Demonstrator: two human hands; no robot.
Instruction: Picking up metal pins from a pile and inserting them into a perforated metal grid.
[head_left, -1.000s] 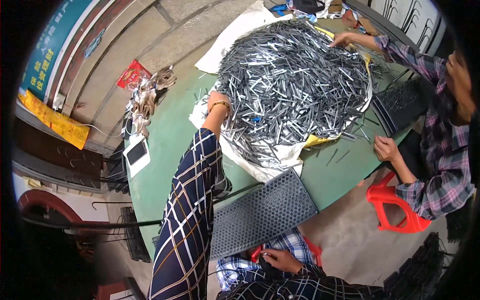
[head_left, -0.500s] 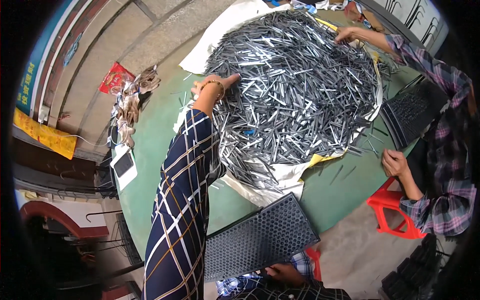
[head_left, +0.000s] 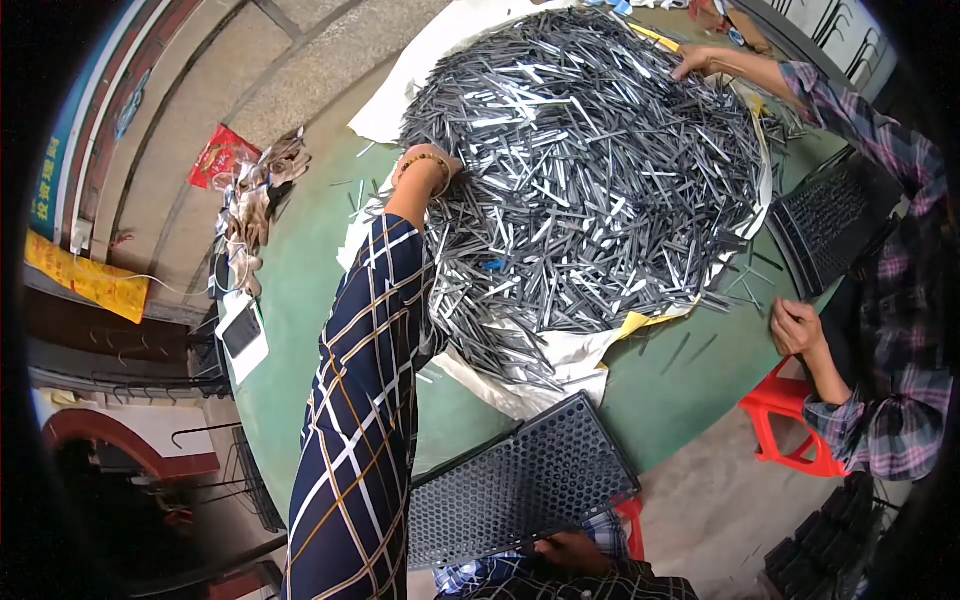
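My left hand [head_left: 425, 172], with a beaded bracelet at the wrist, reaches into the left side of a big heap of thin black and grey strips [head_left: 590, 180]. Its fingers are mostly hidden among them. Across my lap and the near table edge lies a black tray [head_left: 520, 485] covered in small round cells. My right hand [head_left: 572, 552] is at the tray's near edge, low in the picture and in shadow. Its fingers look curled; what they hold, if anything, is too dark to make out.
The heap lies on a white sheet [head_left: 385, 105] on a green table [head_left: 290, 330]. A co-worker's hand [head_left: 700, 62] touches the heap's far right; the other hand [head_left: 795, 328] rests near the table edge, by another black tray [head_left: 835, 220]. Gloves [head_left: 250, 215] and a white device [head_left: 243, 338] lie left.
My left hand has dipped further into the strips, its fingers now more hidden. The view has shifted slightly. My right hand and the tray stay about where they were.
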